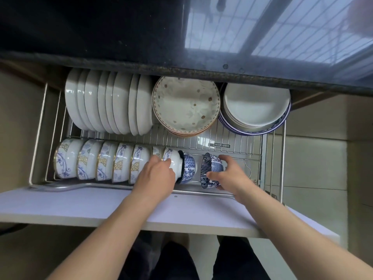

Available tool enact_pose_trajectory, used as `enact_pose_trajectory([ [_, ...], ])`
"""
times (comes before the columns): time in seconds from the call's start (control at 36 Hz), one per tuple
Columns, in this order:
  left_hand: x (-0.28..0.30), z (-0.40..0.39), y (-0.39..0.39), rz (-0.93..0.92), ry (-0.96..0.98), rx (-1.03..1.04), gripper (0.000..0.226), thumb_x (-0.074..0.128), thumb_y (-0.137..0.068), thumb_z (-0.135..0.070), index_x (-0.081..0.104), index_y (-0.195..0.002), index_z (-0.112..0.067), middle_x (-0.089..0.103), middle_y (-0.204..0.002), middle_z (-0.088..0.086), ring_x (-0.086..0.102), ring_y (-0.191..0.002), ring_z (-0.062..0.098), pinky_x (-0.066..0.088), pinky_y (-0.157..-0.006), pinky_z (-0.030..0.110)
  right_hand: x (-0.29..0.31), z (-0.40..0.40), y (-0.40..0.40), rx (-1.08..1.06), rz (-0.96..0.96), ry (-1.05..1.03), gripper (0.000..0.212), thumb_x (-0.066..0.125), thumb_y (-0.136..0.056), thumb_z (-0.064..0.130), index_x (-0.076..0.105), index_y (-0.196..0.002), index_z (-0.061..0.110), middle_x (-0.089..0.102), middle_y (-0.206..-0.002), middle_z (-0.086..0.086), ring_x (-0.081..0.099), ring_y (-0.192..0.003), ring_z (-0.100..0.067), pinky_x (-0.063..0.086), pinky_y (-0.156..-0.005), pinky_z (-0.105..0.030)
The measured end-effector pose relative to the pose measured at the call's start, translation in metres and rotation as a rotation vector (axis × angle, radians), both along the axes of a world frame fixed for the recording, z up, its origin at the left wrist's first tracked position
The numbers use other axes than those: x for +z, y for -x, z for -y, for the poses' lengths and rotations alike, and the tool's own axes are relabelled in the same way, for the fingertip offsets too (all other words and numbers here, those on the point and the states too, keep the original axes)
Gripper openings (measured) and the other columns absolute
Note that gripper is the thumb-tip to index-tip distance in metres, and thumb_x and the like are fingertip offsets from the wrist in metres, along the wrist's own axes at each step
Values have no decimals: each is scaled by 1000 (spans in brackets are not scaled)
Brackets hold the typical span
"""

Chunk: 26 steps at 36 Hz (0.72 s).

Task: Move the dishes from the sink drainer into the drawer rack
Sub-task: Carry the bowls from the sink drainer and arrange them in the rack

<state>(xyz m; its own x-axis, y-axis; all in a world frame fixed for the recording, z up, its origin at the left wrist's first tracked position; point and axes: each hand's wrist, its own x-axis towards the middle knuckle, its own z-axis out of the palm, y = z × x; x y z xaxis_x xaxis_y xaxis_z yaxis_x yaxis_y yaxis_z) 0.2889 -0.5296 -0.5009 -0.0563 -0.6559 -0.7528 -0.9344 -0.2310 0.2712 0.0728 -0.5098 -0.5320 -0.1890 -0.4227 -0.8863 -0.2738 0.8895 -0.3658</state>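
While white plates (105,102), a floral stack (186,104) and nested dishes (255,106) fill the rack's (228,138) back row, the right hand (228,172) grips a blue bowl (211,169) standing on edge in front, apart from another blue bowl (189,167). The left hand (157,174), fingers curled, holds a white bowl (174,160) ending the bowl row (101,160). Both forearms reach over the drawer front (80,207).

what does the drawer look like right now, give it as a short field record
setting: pulled-out drawer rack under a dark countertop
back row: white plates on edge, stack of floral plates, stack of white dishes
front row: white and blue bowls standing on edge, side by side
left hand: fingers on a white bowl at the end of the row
right hand: grips a dark blue patterned bowl
between hands: another blue patterned bowl against the white one
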Motion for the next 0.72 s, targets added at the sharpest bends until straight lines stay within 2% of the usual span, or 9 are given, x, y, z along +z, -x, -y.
enact_pose_trajectory([
  [0.06,0,-4,-4,-19,13,-6,48,39,-106,-22,45,-153,-18,42,-145,9,52,-126,32,45,-99,39,-11,0,-6,71,-58,28,90,84,-59,36,46,-140,39,55,-131,-9,68,-99,-27,61,-87,-47],
  [0.14,-1,-10,-11,-62,17,34,50,40,-106,-26,42,-155,-22,38,-147,1,50,-128,26,45,-102,39,-15,2,-18,139,-91,54,84,85,-69,33,45,-143,36,50,-132,-9,66,-98,-27,59,-91,-42],
  [0.25,6,-14,-19,-92,-2,122,53,40,-106,-31,34,-159,-30,34,-153,-3,48,-132,22,42,-103,36,-26,5,-31,175,-107,40,80,82,-80,28,40,-148,31,40,-134,-10,59,-92,-24,56,-87,-35],
  [0.36,20,-25,-30,-62,36,105,51,37,-107,-36,34,-157,-33,38,-152,-6,52,-128,19,45,-97,35,-37,9,-39,152,-84,37,77,79,-81,24,40,-148,29,46,-135,-12,61,-83,-20,48,-55,-18],
  [0.42,27,-33,-35,-10,61,61,49,35,-107,-37,37,-155,-32,42,-149,-7,54,-124,18,46,-92,34,-41,9,-39,120,-51,24,79,79,-80,20,40,-149,28,56,-126,-12,60,-74,-18,43,-47,-18],
  [0.47,32,-38,-38,36,84,25,47,34,-107,-37,40,-153,-31,44,-148,-7,56,-121,19,46,-88,34,-45,9,-36,88,-11,13,81,78,-80,16,39,-151,26,63,-115,-9,54,-67,-15,44,-55,-24],
  [0.58,37,-39,-34,43,125,30,42,35,-107,-33,49,-146,-28,50,-143,-5,57,-118,21,41,-82,32,-44,5,-28,30,56,-12,82,78,-85,11,37,-154,25,59,-131,-12,60,-80,-23,57,-76,-37],
  [0.64,42,-38,-31,46,133,13,39,36,-107,-31,53,-141,-26,53,-138,-4,56,-116,22,41,-80,33,-35,4,-25,50,83,-6,88,81,-85,18,31,-158,25,55,-134,-9,59,-84,-20,58,-85,-39],
  [0.72,56,-37,-33,30,128,-6,39,37,-106,-30,55,-141,-25,53,-140,-1,55,-121,23,44,-88,36,-17,-1,-15,26,105,2,102,84,-83,29,18,-161,27,49,-132,-4,42,-67,-5,45,-65,-25],
])
